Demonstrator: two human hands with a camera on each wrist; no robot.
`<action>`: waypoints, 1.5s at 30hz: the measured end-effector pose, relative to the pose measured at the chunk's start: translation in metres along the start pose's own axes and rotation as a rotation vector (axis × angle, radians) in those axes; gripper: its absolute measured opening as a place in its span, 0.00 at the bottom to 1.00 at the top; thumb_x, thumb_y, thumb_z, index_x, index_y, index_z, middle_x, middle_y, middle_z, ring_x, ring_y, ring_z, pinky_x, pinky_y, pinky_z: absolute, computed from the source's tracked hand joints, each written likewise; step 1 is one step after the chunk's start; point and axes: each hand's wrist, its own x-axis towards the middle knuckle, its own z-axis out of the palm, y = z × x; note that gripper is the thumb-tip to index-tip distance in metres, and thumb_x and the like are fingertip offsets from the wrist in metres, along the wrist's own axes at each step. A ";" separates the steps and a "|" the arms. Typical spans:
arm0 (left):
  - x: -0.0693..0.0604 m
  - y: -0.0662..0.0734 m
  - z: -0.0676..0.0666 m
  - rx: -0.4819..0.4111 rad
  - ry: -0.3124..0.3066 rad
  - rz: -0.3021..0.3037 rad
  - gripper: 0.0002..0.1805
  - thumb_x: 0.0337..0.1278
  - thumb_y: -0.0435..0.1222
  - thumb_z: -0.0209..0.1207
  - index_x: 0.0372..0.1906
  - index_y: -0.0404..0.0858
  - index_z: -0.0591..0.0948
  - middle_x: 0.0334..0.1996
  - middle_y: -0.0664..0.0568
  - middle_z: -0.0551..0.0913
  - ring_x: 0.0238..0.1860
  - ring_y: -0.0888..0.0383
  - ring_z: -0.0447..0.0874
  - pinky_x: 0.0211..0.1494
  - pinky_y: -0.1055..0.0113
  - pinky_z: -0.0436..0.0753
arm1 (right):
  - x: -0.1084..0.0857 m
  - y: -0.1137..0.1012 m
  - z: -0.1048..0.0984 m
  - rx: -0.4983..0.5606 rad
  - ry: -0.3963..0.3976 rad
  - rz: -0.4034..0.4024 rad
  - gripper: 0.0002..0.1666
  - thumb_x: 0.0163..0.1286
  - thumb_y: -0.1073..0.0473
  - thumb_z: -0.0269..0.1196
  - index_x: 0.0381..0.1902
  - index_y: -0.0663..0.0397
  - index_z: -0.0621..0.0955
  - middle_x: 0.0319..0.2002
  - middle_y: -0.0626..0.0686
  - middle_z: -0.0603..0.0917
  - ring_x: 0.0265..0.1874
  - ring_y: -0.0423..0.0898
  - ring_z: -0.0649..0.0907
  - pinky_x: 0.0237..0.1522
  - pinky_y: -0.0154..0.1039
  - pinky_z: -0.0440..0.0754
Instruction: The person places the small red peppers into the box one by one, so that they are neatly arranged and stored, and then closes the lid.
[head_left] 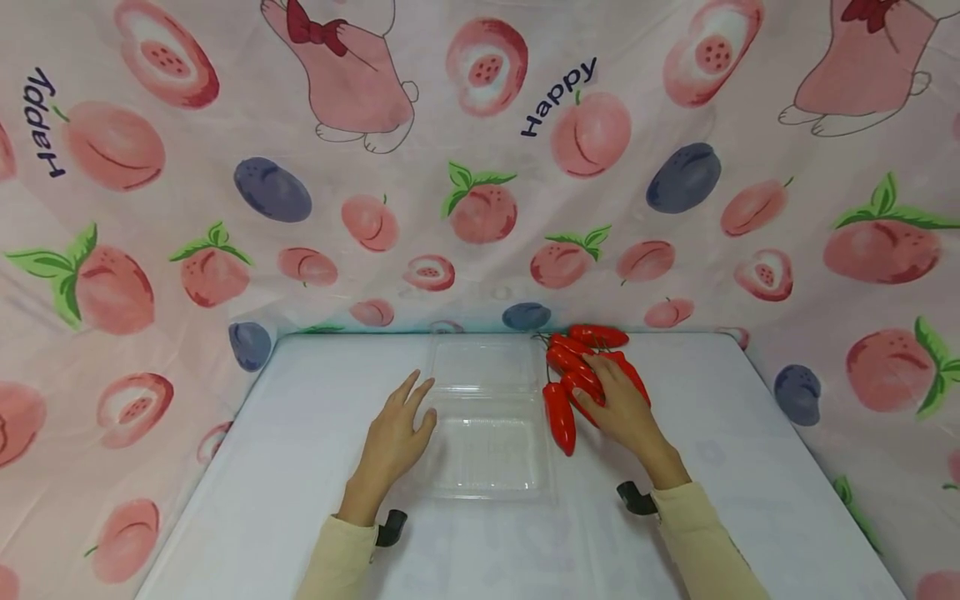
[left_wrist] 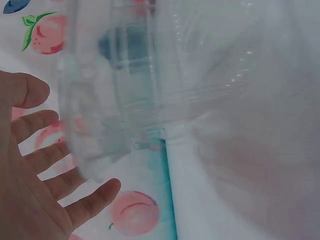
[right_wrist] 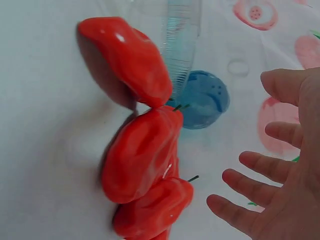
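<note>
A clear plastic clamshell box (head_left: 487, 454) lies unfolded on the table, its lid half (head_left: 483, 367) toward the back wall. Beside its left edge is my left hand (head_left: 393, 442), fingers spread and holding nothing; whether a fingertip touches the plastic I cannot tell. Several red peppers (head_left: 558, 417) with thin dark stems lie heaped to the right of the box. My right hand (head_left: 630, 417) hovers over this heap and hides part of it. In the right wrist view its fingers (right_wrist: 255, 192) are spread, apart from the peppers (right_wrist: 142, 155).
The white tabletop (head_left: 262, 492) carries the box and peppers. A fruit-print cloth (head_left: 420, 208) hangs behind the table and along both sides. A black wrist mount (head_left: 636, 498) shows at the right sleeve, another black mount (head_left: 392, 528) at the left.
</note>
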 end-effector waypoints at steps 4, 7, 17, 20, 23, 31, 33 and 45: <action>-0.006 -0.005 0.004 -0.001 -0.011 -0.007 0.25 0.68 0.41 0.54 0.69 0.48 0.73 0.74 0.49 0.65 0.72 0.45 0.67 0.60 0.43 0.78 | -0.002 0.002 0.003 0.003 0.000 0.008 0.42 0.67 0.50 0.64 0.74 0.53 0.62 0.70 0.61 0.67 0.64 0.61 0.70 0.55 0.64 0.79; -0.011 -0.009 0.006 0.003 -0.018 -0.001 0.25 0.68 0.41 0.55 0.68 0.48 0.73 0.74 0.49 0.65 0.72 0.45 0.67 0.59 0.43 0.79 | -0.002 0.005 0.006 -0.008 0.004 0.014 0.42 0.67 0.50 0.65 0.73 0.53 0.63 0.69 0.61 0.68 0.64 0.61 0.71 0.56 0.64 0.78; -0.022 -0.018 0.011 -0.010 -0.041 -0.009 0.26 0.67 0.40 0.56 0.69 0.48 0.73 0.75 0.50 0.64 0.71 0.44 0.68 0.62 0.43 0.77 | -0.004 0.013 0.014 -0.004 0.000 0.077 0.41 0.66 0.50 0.66 0.72 0.52 0.65 0.66 0.60 0.71 0.63 0.60 0.72 0.55 0.62 0.80; -0.024 -0.019 0.012 -0.026 -0.052 -0.018 0.26 0.67 0.40 0.57 0.69 0.48 0.73 0.75 0.51 0.64 0.71 0.44 0.68 0.63 0.42 0.76 | -0.004 0.015 0.016 -0.005 -0.004 0.093 0.41 0.66 0.49 0.66 0.72 0.52 0.65 0.65 0.60 0.72 0.63 0.60 0.73 0.55 0.61 0.80; -0.027 -0.020 0.013 -0.042 -0.059 -0.028 0.26 0.66 0.40 0.57 0.68 0.47 0.73 0.75 0.53 0.64 0.71 0.44 0.69 0.63 0.42 0.76 | -0.005 0.016 0.018 -0.004 0.000 0.099 0.41 0.66 0.50 0.66 0.72 0.53 0.65 0.65 0.60 0.72 0.62 0.60 0.73 0.54 0.61 0.81; -0.031 -0.020 0.014 -0.059 -0.087 -0.063 0.26 0.67 0.40 0.57 0.69 0.46 0.72 0.76 0.54 0.63 0.71 0.44 0.68 0.65 0.42 0.74 | -0.008 0.019 0.020 -0.003 0.007 0.099 0.37 0.67 0.50 0.65 0.70 0.56 0.68 0.59 0.62 0.76 0.54 0.59 0.78 0.49 0.57 0.84; -0.033 -0.021 0.014 -0.077 -0.099 -0.071 0.27 0.67 0.40 0.57 0.69 0.46 0.72 0.76 0.54 0.62 0.71 0.44 0.68 0.65 0.41 0.73 | -0.008 0.020 0.021 0.002 0.001 0.109 0.37 0.66 0.50 0.66 0.69 0.56 0.69 0.59 0.62 0.77 0.53 0.58 0.79 0.48 0.56 0.85; -0.040 -0.026 0.019 -0.090 -0.123 -0.090 0.27 0.66 0.39 0.57 0.70 0.46 0.71 0.76 0.55 0.61 0.70 0.44 0.70 0.66 0.42 0.74 | -0.005 0.032 0.030 0.001 -0.027 0.128 0.39 0.65 0.49 0.66 0.70 0.56 0.68 0.62 0.63 0.75 0.58 0.61 0.76 0.52 0.60 0.82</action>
